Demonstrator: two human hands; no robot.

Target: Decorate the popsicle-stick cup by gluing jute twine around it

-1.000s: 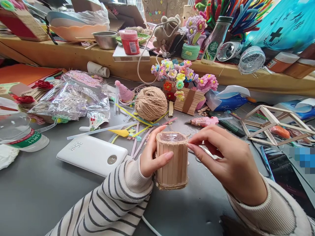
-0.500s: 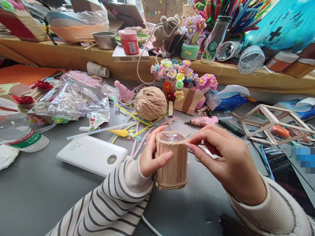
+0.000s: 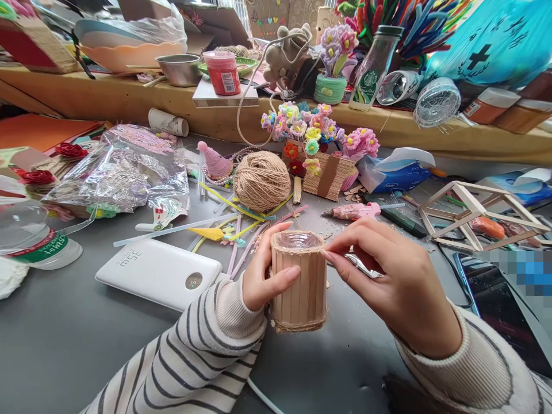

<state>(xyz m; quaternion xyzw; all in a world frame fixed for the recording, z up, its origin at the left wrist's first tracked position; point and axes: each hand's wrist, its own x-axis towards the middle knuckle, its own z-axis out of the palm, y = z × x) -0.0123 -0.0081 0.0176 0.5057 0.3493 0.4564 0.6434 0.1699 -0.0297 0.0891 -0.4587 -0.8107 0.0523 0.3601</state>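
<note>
A small cup covered in upright wooden craft sticks [image 3: 301, 293] has twine around its rim and base, with clear plastic inside. My left hand [image 3: 269, 273] wraps round its left side, thumb across the front. At the rim's right edge, my right hand [image 3: 388, 282] is closed in a pinch of thumb and forefinger. Twine runs along the rim to those fingertips; its end between them is too small to see clearly. Behind the cup lies a ball of twine [image 3: 262, 181]. A pink glue gun [image 3: 354, 211] rests beyond my right hand.
Left of the cup are a white power bank [image 3: 159, 273] and scattered plastic straws [image 3: 172, 231]. A stick frame [image 3: 483, 215] and a phone [image 3: 495, 305] lie at right. Fuzzy flowers [image 3: 306, 132] stand at the back, below a crowded ledge [image 3: 215, 118].
The whole view has shifted slightly, so everything appears a little further left. Both hands keep nearly the same place on the cup.
</note>
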